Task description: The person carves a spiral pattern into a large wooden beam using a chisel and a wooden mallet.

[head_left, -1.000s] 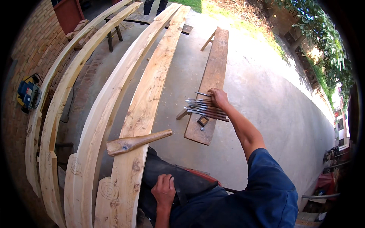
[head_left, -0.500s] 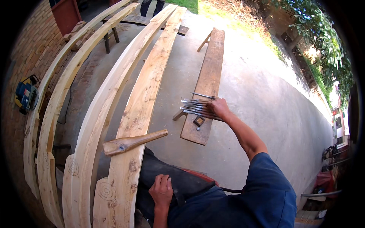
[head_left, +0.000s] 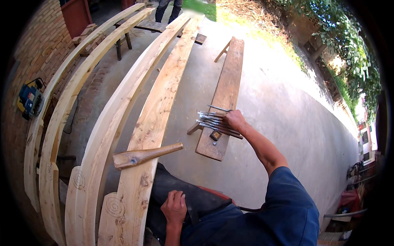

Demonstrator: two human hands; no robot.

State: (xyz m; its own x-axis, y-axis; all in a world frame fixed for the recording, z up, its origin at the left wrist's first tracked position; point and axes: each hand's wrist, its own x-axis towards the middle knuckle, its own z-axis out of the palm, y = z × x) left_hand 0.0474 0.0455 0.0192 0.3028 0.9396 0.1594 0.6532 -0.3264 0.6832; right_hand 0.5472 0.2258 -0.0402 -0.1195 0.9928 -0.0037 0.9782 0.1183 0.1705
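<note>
My right hand is closed at the handle ends of several chisels, which lie crosswise on a narrow wooden bench. Its fingertips are partly hidden, but they grip at least one chisel handle. The metal blades point left, past the bench's edge. Beside the chisels, toward me, are a small dark square block and a tiny metal piece. My left hand rests on my dark-clad leg, fingers curled in. A wooden mallet lies across the nearest plank, its handle pointing right.
More long, curved timbers run away from me on the left, some with spiral markings drawn at the near end. A blue power tool sits by the brick wall. At the far end stands another person, only legs showing. Concrete floor spreads right.
The view has shifted slightly, so the bench and planks appear a little lower. My right hand stays at the chisel handles and the chisels have shifted a little. My left hand keeps its place.
</note>
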